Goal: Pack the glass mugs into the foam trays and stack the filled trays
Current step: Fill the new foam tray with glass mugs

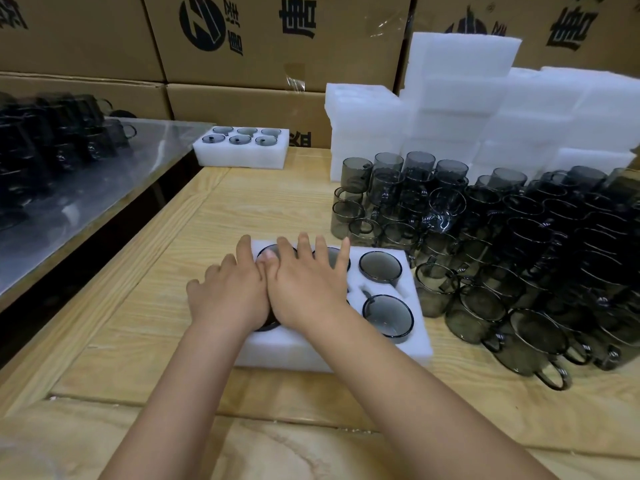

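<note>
A white foam tray (412, 344) lies on the wooden table in front of me with smoky glass mugs seated in its holes. Two mugs show at its right end, a far one (380, 266) and a near one (388, 315). My left hand (228, 292) and my right hand (308, 282) lie flat, side by side, palms down, on the mugs in the tray's left and middle holes, fingers spread. They hide most of those mugs. A second filled foam tray (242, 157) rests at the table's far edge.
Many loose smoky glass mugs (519, 251) crowd the table's right side, some stacked. Stacks of empty foam trays (485, 109) stand behind them. Cardboard boxes (270, 39) wall the back. A glass-topped table (86, 192) on the left holds more dark mugs.
</note>
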The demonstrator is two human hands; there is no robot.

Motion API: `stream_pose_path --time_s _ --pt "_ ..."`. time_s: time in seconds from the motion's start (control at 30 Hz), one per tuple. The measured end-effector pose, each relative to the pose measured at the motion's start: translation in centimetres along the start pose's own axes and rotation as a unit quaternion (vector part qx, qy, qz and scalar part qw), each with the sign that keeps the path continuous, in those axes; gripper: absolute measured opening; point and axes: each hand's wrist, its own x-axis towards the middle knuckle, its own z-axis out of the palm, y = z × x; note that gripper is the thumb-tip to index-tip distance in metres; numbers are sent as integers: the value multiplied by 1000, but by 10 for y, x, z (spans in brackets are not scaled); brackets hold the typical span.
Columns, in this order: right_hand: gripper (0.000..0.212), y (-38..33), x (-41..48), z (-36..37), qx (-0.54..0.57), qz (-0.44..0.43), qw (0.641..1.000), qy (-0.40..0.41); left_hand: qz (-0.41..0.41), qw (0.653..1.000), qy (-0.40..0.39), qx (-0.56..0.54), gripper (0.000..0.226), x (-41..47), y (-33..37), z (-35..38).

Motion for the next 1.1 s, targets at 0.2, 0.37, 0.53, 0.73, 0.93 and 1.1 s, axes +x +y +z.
stream_pose_path --time_s 0.2,0.37,0.53,0.73,0.93,1.1 --pt "51 -1 -1 -4 20 12 999 -22 -16 996 0 86 55 -1 4 -3" --pt "59 7 1 -9 72 -3 997 -38 26 993 63 93 51 -6 9 -5" --pt "58 27 2 -30 312 3 945 -95 122 991 -17 46 59 -7 17 0" --pt "47 55 -28 -42 421 -44 906 26 117 986 -72 99 69 -4 22 -4" --pt "35 87 -55 -31 506 49 820 263 195 978 48 62 79 -38 36 -8" --pt "41 82 -48 -32 604 105 735 290 348 928 4 133 78 -78 41 3"
